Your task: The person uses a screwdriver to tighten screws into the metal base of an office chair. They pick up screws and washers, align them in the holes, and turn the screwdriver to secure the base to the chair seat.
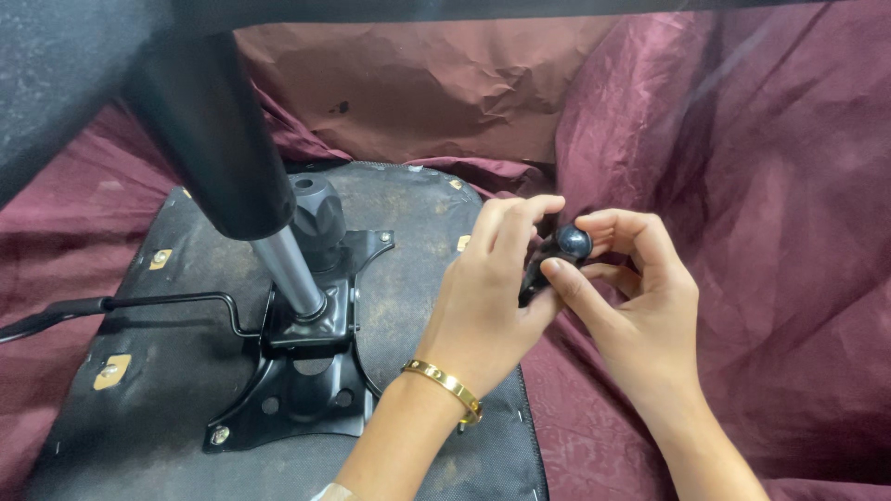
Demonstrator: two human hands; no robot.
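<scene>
The upturned office-chair seat base, a dark, worn, rounded panel (422, 213), lies underside up on crumpled maroon cloth (742, 232). Bolted at its middle is the black stamped-steel tilt mechanism plate (297, 399), and from it the gas-lift column, a chrome rod in a thick black sleeve (218, 139), rises up and to the left toward the camera. A chunky black faceted tension knob (317, 211) sits just behind the rod, and a thin black bent-wire lever (176, 300) runs out to the left edge. So the mechanism and column look already mounted.

At the seat's right edge, both hands hold 1 small black glossy knob with a rounded end (568, 243). The left hand (483, 297), wearing a gold bangle (445, 385), curls its fingers over the piece; the right hand (640, 306) pinches the ball end between thumb and fingertips. The piece seems unattached as yet; what it joins to is hidden. Its long axis runs diagonally, ball end pointing up and right, the stem down-left into the left palm.
</scene>
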